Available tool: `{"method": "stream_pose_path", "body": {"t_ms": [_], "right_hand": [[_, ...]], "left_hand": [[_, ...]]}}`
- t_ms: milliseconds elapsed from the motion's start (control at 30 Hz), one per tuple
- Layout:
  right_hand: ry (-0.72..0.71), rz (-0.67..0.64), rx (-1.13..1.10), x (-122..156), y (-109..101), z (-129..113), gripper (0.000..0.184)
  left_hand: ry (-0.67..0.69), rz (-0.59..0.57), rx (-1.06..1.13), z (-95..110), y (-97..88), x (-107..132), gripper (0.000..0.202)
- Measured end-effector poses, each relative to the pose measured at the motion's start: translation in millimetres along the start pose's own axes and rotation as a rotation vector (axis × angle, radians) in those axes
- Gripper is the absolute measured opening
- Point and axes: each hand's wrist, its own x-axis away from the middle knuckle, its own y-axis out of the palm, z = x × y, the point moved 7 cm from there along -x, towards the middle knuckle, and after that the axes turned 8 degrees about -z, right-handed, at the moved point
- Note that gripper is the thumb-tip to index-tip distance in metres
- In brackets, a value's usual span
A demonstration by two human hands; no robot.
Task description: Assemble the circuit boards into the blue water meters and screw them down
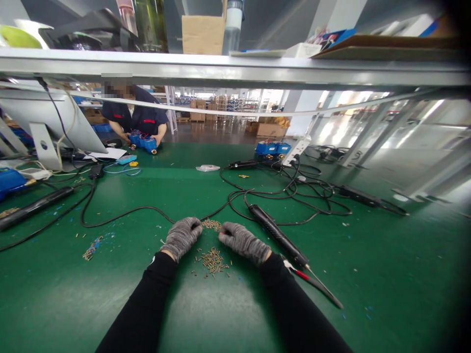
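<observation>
Both my hands wear grey knit gloves and rest on the green bench mat (pixel 206 314). My left hand (pixel 182 236) is curled, its fingertips beside a small heap of brass screws (pixel 211 224). My right hand (pixel 243 241) is curled too, fingertips at the same heap from the right. Whether either pinches a screw is hidden. A second scatter of brass screws (pixel 212 260) lies between my wrists. A black electric screwdriver (pixel 277 234) lies just right of my right hand, bit pointing toward me.
Black cables (pixel 294 193) loop across the mat beyond my hands. Another black screwdriver (pixel 35 207) lies far left. Blue devices (pixel 274 148) sit at the back. A co-worker in dark uniform (pixel 134 117) handles blue devices across the bench. A shelf (pixel 235 68) runs overhead.
</observation>
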Motion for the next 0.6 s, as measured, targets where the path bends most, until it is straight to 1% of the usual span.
{"method": "stream_pose_path", "body": {"t_ms": [67, 133, 267, 333, 433, 600], "right_hand": [[-0.063, -0.031, -0.076, 4.8, -4.2, -5.6, 0.018], [-0.068, 0.009, -0.118, 4.8, -9.9, -4.2, 0.021], [0.064, 0.219, -0.099, -3.7, -19.4, 19.4, 0.023], [0.124, 0.278, -0.067, -7.0, -19.9, 31.5, 0.020], [0.157, 0.281, -0.015, -9.4, -16.5, 38.7, 0.017], [0.170, 0.215, 0.100, -11.4, -9.2, 29.5, 0.020]], "left_hand": [[-0.012, 0.027, -0.012, -3.5, -1.1, -1.3, 0.019], [-0.016, 0.045, -0.022, -4.5, 1.4, -2.2, 0.018], [0.004, 0.072, -0.050, -0.4, 14.2, -2.9, 0.023], [0.037, 0.072, -0.069, 3.7, 21.1, -3.6, 0.023], [0.087, 0.070, -0.096, 8.1, 27.0, -5.4, 0.021], [0.114, 0.069, -0.122, 7.3, 27.7, -7.9, 0.022]]}}
